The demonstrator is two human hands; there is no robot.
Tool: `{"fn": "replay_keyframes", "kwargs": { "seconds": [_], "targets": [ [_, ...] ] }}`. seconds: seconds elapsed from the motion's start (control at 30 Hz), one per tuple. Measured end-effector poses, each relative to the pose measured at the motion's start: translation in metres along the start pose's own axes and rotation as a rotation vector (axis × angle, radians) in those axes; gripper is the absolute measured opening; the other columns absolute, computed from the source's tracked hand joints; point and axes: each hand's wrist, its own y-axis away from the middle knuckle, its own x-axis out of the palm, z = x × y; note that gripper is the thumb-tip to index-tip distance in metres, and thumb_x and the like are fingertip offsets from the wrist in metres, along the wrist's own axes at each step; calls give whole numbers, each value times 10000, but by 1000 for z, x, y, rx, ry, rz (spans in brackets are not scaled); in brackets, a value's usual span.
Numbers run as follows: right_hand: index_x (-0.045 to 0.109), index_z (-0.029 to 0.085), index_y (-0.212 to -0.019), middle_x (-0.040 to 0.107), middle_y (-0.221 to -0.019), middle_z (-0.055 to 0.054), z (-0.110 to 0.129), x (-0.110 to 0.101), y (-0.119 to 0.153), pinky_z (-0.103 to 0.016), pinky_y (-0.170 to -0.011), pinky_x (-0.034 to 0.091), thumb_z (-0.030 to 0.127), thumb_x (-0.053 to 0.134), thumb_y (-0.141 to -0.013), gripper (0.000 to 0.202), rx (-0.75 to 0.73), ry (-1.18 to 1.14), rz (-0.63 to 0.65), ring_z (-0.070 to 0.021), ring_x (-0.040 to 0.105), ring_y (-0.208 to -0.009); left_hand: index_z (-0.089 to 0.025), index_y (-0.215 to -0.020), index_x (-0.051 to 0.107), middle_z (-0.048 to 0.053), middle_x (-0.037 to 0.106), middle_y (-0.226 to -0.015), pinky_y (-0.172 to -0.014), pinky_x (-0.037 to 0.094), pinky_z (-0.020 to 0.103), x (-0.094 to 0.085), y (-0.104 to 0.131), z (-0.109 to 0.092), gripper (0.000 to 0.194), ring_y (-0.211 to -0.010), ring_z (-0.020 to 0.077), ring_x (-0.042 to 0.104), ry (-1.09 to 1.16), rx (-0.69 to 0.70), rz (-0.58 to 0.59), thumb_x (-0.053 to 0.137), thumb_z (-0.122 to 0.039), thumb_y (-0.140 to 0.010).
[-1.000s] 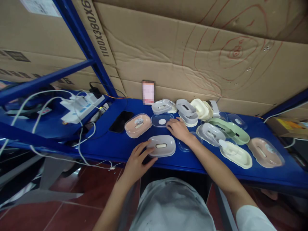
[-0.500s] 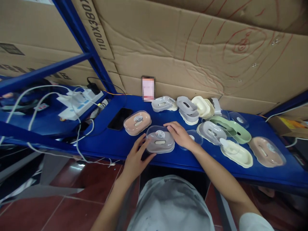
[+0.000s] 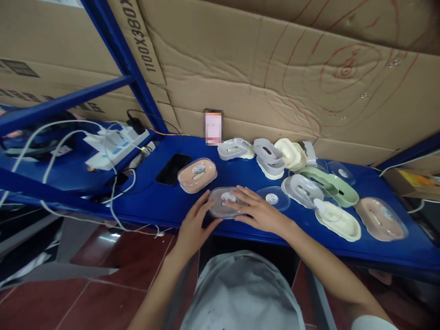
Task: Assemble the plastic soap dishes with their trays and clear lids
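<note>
A grey oval soap dish under a clear lid with a round sticker lies near the front edge of the blue table. My left hand rests against its left side, fingers apart. Across the lid's right part lies my right hand, its fingers spread. A peach lidded dish sits to the back left. Partly behind my right hand is a loose clear lid with a sticker.
Grey dishes, cream dishes, a green piece and another peach dish spread over the right. A black phone, power strips and cables lie left. Cardboard stands behind.
My right hand has moved from the dish's right edge onto the top of its lid, and the lid sits lower. My left hand has stayed at the left side.
</note>
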Motion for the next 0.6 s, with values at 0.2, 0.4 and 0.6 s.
{"fn": "replay_keyframes", "kwargs": {
  "seconds": [0.2, 0.4, 0.6],
  "targets": [
    [455, 288, -1634, 408, -1721, -91, 0, 5, -3, -558, -1315, 329, 356, 647, -1064, 605, -6, 108, 21, -298, 252, -1648, -334, -1544, 494, 117, 510, -1627, -1190, 517, 524, -2, -3, 0, 545, -1473, 314, 557, -23, 11, 37, 669, -403, -1033],
    [389, 221, -1670, 415, -1701, -183, -2, -15, 23, -653, -1294, 302, 455, 621, -1063, 691, 301, 277, -72, -365, 402, -1579, -222, -1405, 586, 192, 518, -1480, -1026, 604, 530, 9, -11, -17, 469, -1299, 355, 621, -219, -35, -107, 720, -380, -984],
    [500, 203, -1604, 570, -1574, -217, 23, -9, 76, -649, -1129, 490, 476, 559, -1081, 593, 590, 328, -75, -430, 542, -1452, -132, -1394, 590, 218, 588, -1288, -988, 592, 542, 33, -54, -25, 491, -1208, 387, 644, -350, 5, -105, 686, -408, -1000]
  ]
}}
